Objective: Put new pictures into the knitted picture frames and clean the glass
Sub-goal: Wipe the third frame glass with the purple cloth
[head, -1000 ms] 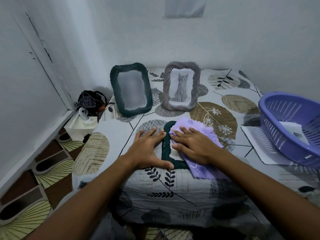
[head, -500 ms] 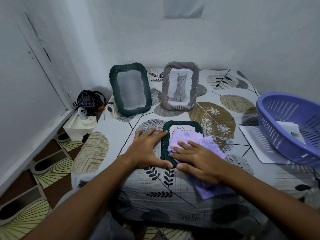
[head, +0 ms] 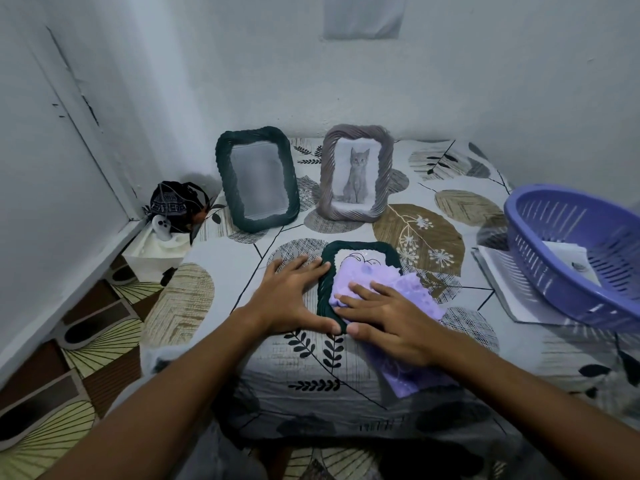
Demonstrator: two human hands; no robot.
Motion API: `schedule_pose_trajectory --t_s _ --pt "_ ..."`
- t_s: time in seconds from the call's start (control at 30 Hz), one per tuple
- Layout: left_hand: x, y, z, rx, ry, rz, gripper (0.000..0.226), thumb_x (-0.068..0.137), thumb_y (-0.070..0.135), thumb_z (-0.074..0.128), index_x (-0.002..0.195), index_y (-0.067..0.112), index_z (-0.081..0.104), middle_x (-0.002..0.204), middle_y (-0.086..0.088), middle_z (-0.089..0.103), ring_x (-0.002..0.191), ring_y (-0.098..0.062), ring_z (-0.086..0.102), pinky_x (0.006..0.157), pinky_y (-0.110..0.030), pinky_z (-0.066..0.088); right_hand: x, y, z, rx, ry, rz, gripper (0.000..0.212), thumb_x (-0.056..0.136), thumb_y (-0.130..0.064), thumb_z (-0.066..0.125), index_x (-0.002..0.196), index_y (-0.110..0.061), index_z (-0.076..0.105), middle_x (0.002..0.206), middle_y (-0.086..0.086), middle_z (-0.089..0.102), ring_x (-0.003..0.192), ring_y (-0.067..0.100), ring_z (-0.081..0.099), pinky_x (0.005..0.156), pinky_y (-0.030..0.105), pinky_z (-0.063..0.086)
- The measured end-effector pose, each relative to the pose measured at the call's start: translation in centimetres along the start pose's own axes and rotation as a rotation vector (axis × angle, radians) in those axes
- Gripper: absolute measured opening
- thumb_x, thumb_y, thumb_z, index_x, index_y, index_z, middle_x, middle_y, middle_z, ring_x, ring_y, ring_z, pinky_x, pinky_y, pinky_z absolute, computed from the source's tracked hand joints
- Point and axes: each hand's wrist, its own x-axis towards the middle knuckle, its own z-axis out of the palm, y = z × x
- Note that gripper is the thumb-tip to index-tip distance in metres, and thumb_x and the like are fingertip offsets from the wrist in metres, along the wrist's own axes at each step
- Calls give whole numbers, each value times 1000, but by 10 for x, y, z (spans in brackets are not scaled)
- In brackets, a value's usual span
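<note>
A dark green knitted frame (head: pixel 360 247) lies flat on the patterned cloth near the front edge. My left hand (head: pixel 294 296) lies flat beside it, fingers and thumb against its left rim. My right hand (head: pixel 384 317) presses a purple cloth (head: pixel 408 289) flat onto the frame's glass, hiding most of it. Behind stand two upright frames: a dark green one (head: pixel 258 180) with a blank pane and a grey one (head: pixel 356 174) holding a kitten picture.
A purple slotted basket (head: pixel 561 244) with papers inside sits at the right on a white sheet (head: pixel 498 282). A white box (head: pixel 156 251) and a dark bundle (head: pixel 176 202) occupy the left corner by the wall. The patterned floor lies below left.
My right hand has dragged the purple cloth down toward me across the lying frame's glass, uncovering the frame's top edge. My left hand has stayed against the left rim.
</note>
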Motion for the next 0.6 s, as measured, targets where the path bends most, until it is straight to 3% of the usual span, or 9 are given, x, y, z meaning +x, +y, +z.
schedule_pose_trajectory --t_s 0.27,0.43,0.6 --pt "0 -1 1 -26 4 10 134 34 101 37 150 35 21 158 12 18 146 -5 3 118 -43 -5 -2 3 -3 26 147 -24 67 93 -66 22 131 -22 56 135 -6 56 133 12 41 109 42 33" --pt "-1 0 0 -16 2 8 125 42 94 44 150 35 20 158 12 17 145 -5 2 118 -43 -6 -5 -1 6 -206 122 -1 65 95 -64 21 141 -26 45 143 1 48 136 21 39 110 41 28" --pt "-1 -1 1 -15 4 7 125 43 94 43 150 35 19 158 11 17 146 -6 2 118 -43 -6 -7 3 4 -337 114 57 60 97 -63 18 136 -32 50 142 6 51 132 31 44 108 48 32"
